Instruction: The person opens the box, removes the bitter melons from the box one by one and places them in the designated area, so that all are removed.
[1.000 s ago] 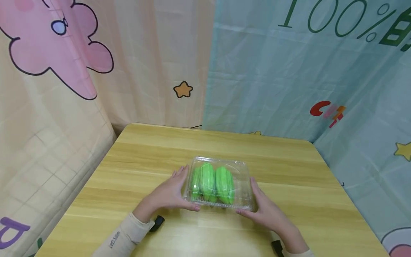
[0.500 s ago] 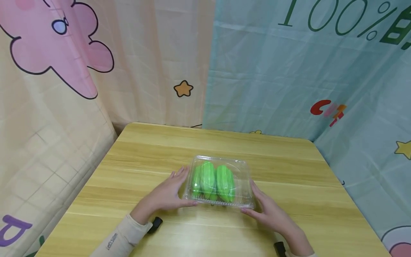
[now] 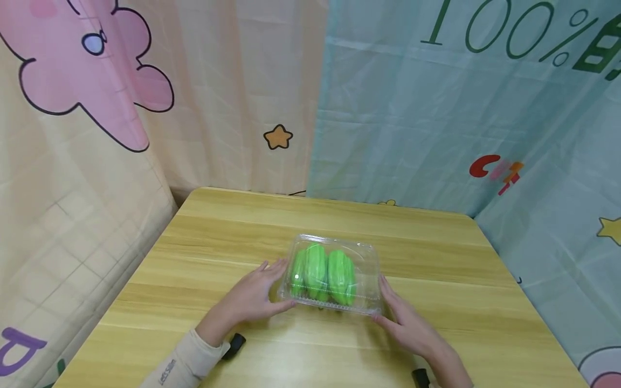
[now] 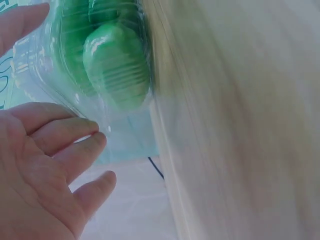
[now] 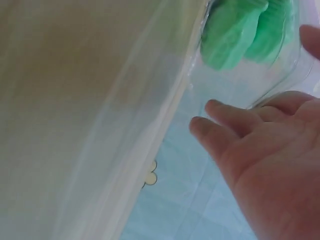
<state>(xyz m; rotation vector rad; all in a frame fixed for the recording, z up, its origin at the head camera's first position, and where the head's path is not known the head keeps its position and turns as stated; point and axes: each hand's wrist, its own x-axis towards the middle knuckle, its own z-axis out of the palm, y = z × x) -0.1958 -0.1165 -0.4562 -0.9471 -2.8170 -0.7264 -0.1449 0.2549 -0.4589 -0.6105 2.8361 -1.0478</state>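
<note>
A clear plastic clamshell box [image 3: 365, 275] with a ridged front rim rests on the table. Inside it, toward the left, lie several green, oblong, ribbed pieces [image 3: 316, 269]. At the box's left side is my left hand [image 3: 254, 293], fingers extended along the wall and thumb by the front corner. My right hand [image 3: 409, 323] is at the opposite side, fingertips by the wall and thumb near the front right corner. Both wrist views show loosely spread fingers beside the box, not wrapped round it: the left hand [image 4: 55, 155] and the right hand [image 5: 270, 145].
The light wooden table [image 3: 233, 221] has rounded back corners. Printed curtains, one cream [image 3: 233, 108] and one blue [image 3: 398, 124], hang behind and beside it. A dark strap end [image 3: 235, 346] sticks out at the left wrist, another [image 3: 420, 377] at the right.
Both thumbs have drawn outward from the box's front edge. The right hand has shifted a little right and down, while the box stays almost where it was.
</note>
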